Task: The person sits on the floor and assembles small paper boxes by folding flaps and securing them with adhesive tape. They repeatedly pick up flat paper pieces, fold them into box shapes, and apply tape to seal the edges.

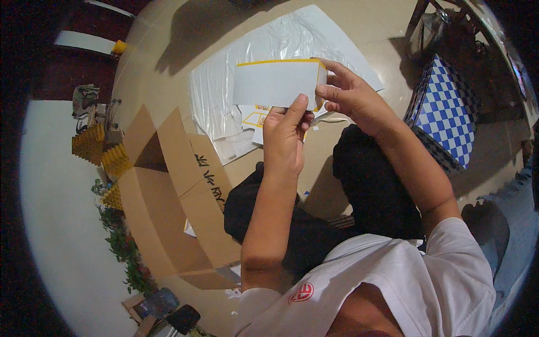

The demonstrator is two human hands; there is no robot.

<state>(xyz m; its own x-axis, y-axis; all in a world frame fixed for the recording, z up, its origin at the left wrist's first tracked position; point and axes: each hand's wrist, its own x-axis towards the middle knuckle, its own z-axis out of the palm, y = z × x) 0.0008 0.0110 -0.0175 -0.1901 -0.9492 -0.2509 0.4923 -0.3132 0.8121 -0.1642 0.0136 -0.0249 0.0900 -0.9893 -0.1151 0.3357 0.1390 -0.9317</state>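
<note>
Paperboard carton: pale grey-white, yellow-trimmed carton piece (275, 84), raised in front of the wearer, its broad plain face turned up toward my camera and its narrow end panel angled off at the right.
Left grip: I find the left hand (285, 129) clamped on the carton piece, thumb flat on the broad face near the lower edge, fingers behind.
Right grip: the right hand (348, 92) is curled about the end panel, index finger at the upper corner, thumb at the panel; whether it truly pinches, I cannot tell.
Carton relative to grip: most of its length extends leftward, unsupported, beyond the left thumb; the right-hand end lies between both hands.
Reason for hold: in my judgement the left hand steadies the board so that the right is free to work the fold at the end.
Printed flat pieces: white and yellow pieces (255, 119) lie below the carton, within easy reach, I judge.
Floor cover: clear plastic film (216, 90) over white sheeting, presumably keeping the pieces off the tile floor (387, 28).
Corrugated box: open brown box (151, 213) at the wearer's left, probably placed for storage.
Checked box: blue-and-white item (449, 112) at right, well apart from both hands.
</note>
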